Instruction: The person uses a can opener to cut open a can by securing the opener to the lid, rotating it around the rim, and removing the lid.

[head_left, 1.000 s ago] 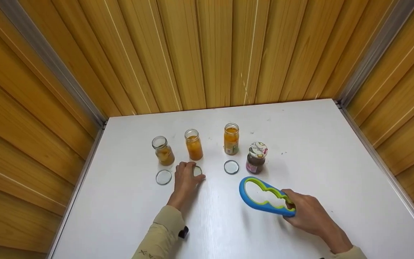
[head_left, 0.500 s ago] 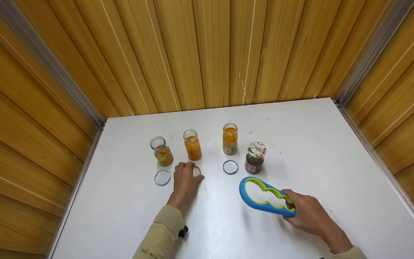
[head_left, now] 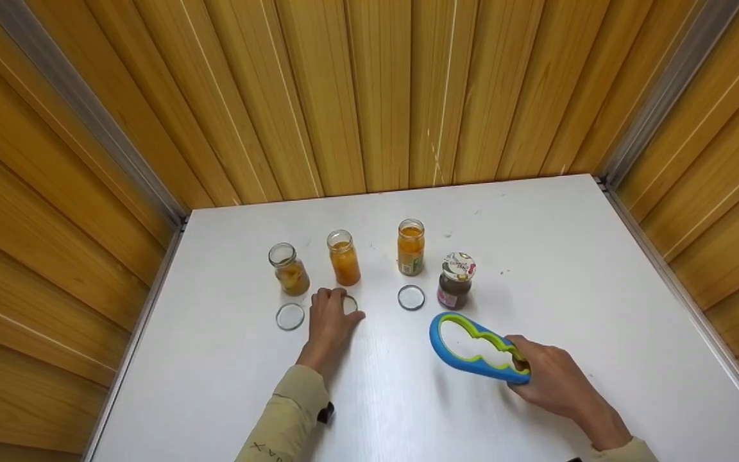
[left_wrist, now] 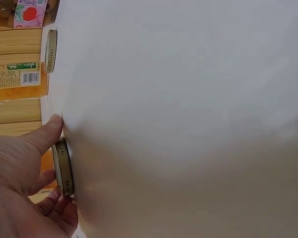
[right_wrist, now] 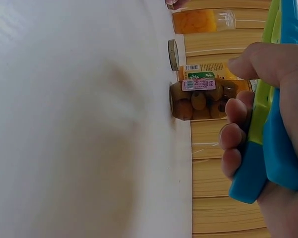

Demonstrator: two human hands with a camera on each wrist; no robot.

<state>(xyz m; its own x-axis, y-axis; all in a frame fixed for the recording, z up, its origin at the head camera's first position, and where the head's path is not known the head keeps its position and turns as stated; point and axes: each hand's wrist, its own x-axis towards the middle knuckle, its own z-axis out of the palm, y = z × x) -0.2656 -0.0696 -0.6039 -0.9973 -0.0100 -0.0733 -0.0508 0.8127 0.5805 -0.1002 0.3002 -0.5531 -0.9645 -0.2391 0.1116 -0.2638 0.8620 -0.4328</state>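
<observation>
My left hand (head_left: 330, 321) is low on the white table, its thumb and fingers around the rim of a metal jar lid (left_wrist: 63, 167). Just behind that lid stands an uncovered jar of orange fruit (head_left: 346, 264). A blue-and-green jar opener (head_left: 448, 346) is gripped by one end in my right hand (head_left: 555, 378), its looped end held out over the table toward the left. Beyond the loop is a dark jar (right_wrist: 201, 99) of round brown fruit, its patterned lid (head_left: 459, 266) still on. The right wrist view shows the fingers curled round the opener's handle.
Two other uncovered jars stand at the back: one with pale yellow fruit (head_left: 292, 277) at left, one with orange contents (head_left: 411, 253) nearer the middle. Loose lids lie before them, a left lid (head_left: 290, 317) and a middle lid (head_left: 411, 298). A wood-patterned wall (head_left: 382, 96) borders the table.
My right hand and the jar opener have shifted very slightly to the right. The left hand stays at the same lid, and the jars stand where they were.
</observation>
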